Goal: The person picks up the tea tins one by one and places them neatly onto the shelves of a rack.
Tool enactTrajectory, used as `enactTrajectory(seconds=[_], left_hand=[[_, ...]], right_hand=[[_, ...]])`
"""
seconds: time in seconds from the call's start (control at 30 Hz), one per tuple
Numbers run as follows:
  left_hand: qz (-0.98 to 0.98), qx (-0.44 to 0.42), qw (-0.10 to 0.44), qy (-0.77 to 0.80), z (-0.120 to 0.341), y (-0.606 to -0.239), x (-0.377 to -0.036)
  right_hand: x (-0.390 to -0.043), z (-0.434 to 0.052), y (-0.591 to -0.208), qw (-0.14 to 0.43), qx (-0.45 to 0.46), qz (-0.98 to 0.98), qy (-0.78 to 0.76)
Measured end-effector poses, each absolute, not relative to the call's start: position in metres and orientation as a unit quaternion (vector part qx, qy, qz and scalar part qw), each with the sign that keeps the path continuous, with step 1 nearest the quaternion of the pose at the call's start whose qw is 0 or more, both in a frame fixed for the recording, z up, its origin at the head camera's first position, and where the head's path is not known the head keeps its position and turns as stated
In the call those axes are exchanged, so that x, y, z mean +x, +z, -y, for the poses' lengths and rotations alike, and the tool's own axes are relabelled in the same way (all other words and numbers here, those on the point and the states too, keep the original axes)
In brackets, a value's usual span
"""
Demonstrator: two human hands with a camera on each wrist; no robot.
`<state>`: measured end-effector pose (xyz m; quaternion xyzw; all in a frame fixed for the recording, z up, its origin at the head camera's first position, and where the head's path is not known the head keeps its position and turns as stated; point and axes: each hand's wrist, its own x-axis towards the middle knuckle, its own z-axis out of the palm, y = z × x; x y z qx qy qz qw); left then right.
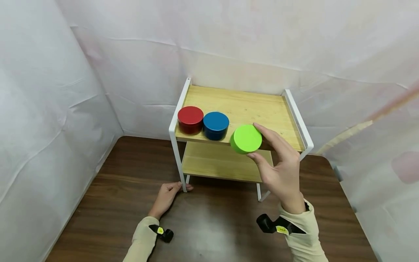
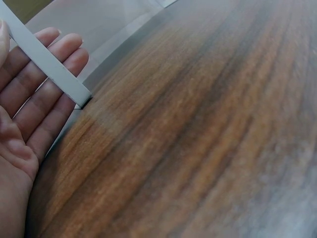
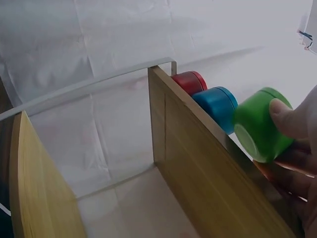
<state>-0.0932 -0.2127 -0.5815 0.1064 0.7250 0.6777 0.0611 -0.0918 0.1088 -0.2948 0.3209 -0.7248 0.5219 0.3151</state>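
- The right hand [image 1: 281, 171] grips the green tin [image 1: 246, 139] between thumb and fingers, holding it in the air just at the front edge of the shelf rack's [image 1: 296, 111] top board, tilted a little toward the camera.
- In the right wrist view the green tin [image 3: 260, 129] sits clear of the board's edge, not yet resting on the wood; the thumb [image 3: 287, 119] presses on its side.
- Just to the left of the green tin, the blue tin [image 1: 215, 125] stands upright on the top board near its front edge, and the red tin [image 1: 190, 119] stands beside it at the rack's left front corner; the two look to be touching or nearly so.
- The left hand [image 1: 167, 196] lies on the tabletop [image 1: 222, 225] at the rack's front left leg [image 1: 179, 163], fingers relaxed and laid against the leg rather than clasped round it, as the left wrist view shows [image 2: 29, 104].
- Judging by the row, two tins are already set on the top board and the green one is about to join them; the board to the right of the blue tin is bare, as is the lower board [image 1: 216, 160].
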Motion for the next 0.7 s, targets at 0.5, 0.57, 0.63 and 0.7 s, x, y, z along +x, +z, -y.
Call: enactTrajectory(seconds=[0.5, 0.57, 0.63, 0.7], left_hand=[[-0.727, 0.101, 0.053, 0.677, 0.208, -0.580, -0.098], [-0.726, 0.104, 0.047, 0.678, 0.208, -0.579, -0.100], [-0.727, 0.107, 0.042, 0.677, 0.209, -0.579, -0.103], [-0.730, 0.111, 0.041, 0.673, 0.210, -0.579, -0.104]], right_hand=[[-0.097, -0.103, -0.295, 0.342, 0.253, 0.786, 0.449], [-0.098, -0.102, -0.295, 0.348, 0.247, 0.789, 0.442], [-0.101, -0.100, -0.294, 0.355, 0.239, 0.791, 0.437], [-0.102, -0.098, -0.294, 0.364, 0.230, 0.792, 0.434]])
